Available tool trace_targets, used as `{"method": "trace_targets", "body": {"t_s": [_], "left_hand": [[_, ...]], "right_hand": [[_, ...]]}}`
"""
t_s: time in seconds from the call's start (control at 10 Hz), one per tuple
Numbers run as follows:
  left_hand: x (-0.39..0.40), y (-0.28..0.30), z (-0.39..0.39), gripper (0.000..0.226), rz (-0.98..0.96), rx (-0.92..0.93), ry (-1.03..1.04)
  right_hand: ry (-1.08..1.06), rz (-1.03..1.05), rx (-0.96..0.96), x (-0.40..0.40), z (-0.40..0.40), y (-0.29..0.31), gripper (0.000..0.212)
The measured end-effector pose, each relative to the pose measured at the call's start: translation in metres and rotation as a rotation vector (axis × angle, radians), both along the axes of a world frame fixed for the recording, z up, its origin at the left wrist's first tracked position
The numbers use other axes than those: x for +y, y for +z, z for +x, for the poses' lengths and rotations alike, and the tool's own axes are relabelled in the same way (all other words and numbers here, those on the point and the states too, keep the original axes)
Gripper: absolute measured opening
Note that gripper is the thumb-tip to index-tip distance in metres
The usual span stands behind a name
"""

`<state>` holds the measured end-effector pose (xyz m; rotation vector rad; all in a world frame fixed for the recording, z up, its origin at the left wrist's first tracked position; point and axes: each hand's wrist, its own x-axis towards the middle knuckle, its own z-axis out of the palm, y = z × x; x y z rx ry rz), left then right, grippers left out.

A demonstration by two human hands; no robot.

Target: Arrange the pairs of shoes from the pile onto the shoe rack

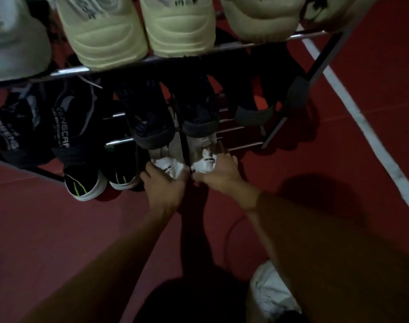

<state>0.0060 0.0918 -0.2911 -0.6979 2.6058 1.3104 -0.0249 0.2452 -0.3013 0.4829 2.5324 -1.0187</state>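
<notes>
White sneakers, one pair, are under the two hands at the lowest level of the shoe rack (278,125): the left hand (165,183) grips the heel of the left white sneaker (167,159) and the right hand (218,173) grips the heel of the right white sneaker (204,155), each grip closed around its own shoe with the fingers curled over the back edge. I think the heels are held because this lets the person push both shoes toe-first under the tier above, and keep them side by side as a pair. Their toes are already hidden beneath the dark sneakers (175,117) on the middle tier, so the placing seems almost finished. Just to the left on the same low level stands a black pair with green stripes and white soles (101,180), heels outward in the same way, which gives a line to match. Further up, pale cream sneakers (140,31) fill the top tier, resting on its metal bar (234,45). The rack stands on a red floor (59,229) with a white line (362,122). Near the right arm, low in the view, something white (271,292) lies; I cannot tell what it is.
</notes>
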Motion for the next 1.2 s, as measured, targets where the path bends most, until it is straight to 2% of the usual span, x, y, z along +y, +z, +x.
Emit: {"method": "trace_targets", "body": {"t_s": [0.1, 0.2, 0.3, 0.4, 0.5, 0.6, 0.7, 0.8, 0.9, 1.0, 1.1, 1.2], "left_hand": [[0.001, -0.01, -0.003, 0.105, 0.106, -0.007, 0.053], [-0.014, -0.008, -0.022, 0.088, 0.189, 0.05, 0.207], [-0.022, 0.0, -0.024, 0.078, 0.153, 0.069, 0.156], [-0.023, 0.001, -0.019, 0.078, 0.014, 0.068, 0.076], [-0.027, 0.0, -0.022, 0.086, -0.025, 0.063, 0.03], [-0.031, -0.003, -0.023, 0.088, -0.029, 0.086, 0.017], [-0.031, -0.006, -0.019, 0.076, 0.024, 0.139, 0.085], [-0.035, -0.006, -0.012, 0.046, 0.0, 0.13, 0.038], [-0.039, -0.005, -0.002, 0.03, -0.065, 0.148, -0.016], [-0.037, 0.016, 0.012, 0.027, -0.222, 0.187, -0.018], [-0.042, 0.041, 0.024, 0.02, -0.223, 0.312, -0.075], [-0.045, 0.072, 0.037, 0.018, -0.193, 0.261, -0.229]], "right_hand": [[0.013, 0.065, 0.165, -0.015, -0.004, -0.009, 0.094], [-0.005, 0.003, 0.274, -0.026, -0.018, 0.008, 0.062], [0.064, 0.029, 0.147, -0.035, -0.026, 0.021, 0.051], [-0.051, 0.026, 0.051, -0.042, -0.02, 0.013, 0.076], [-0.047, 0.064, 0.014, -0.045, -0.02, 0.011, 0.102], [-0.044, 0.101, 0.014, -0.045, -0.023, 0.011, 0.106], [0.003, 0.144, 0.037, -0.043, -0.02, 0.007, 0.104], [0.137, 0.159, -0.085, -0.031, -0.023, 0.012, 0.111], [0.184, 0.176, -0.166, -0.026, -0.025, 0.021, 0.107], [0.076, 0.193, -0.106, -0.038, -0.014, 0.046, 0.086], [0.199, 0.189, -0.071, -0.045, 0.002, 0.075, 0.03], [0.343, 0.229, -0.048, -0.045, 0.022, 0.106, 0.012]]}}
